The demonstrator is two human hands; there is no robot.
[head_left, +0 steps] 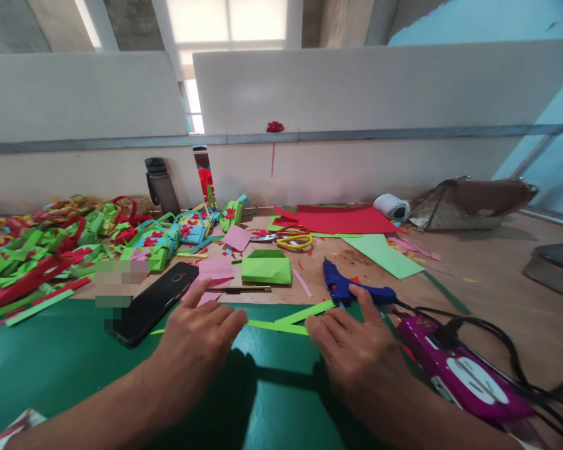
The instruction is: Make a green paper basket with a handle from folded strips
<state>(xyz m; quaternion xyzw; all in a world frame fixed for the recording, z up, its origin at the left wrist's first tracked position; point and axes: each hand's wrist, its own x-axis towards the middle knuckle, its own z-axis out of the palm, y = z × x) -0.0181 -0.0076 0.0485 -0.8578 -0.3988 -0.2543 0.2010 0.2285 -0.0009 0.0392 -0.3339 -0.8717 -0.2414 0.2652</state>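
Note:
A narrow light-green paper strip (278, 327) is stretched level above the green mat between my two hands. My left hand (201, 328) pinches its left part, index finger raised, and a short end pokes out beyond that hand. At the other end, my right hand (351, 344) is closed on the strip with its index finger lifted near the blue glue gun (340, 286). A second green strip (307, 312) slants behind the held one. Beyond the hands sits a folded green paper piece (266, 271), with a thin dark stick-like tool (239, 289) in front of it.
A black phone (157, 303) lies left of my left hand. Pink paper squares (216, 269), yellow-handled scissors (294, 241) and red sheets (342, 219) lie farther back. Colourful paper bags (154, 237) pile up at left. A purple power strip (460, 369) with cables stands right.

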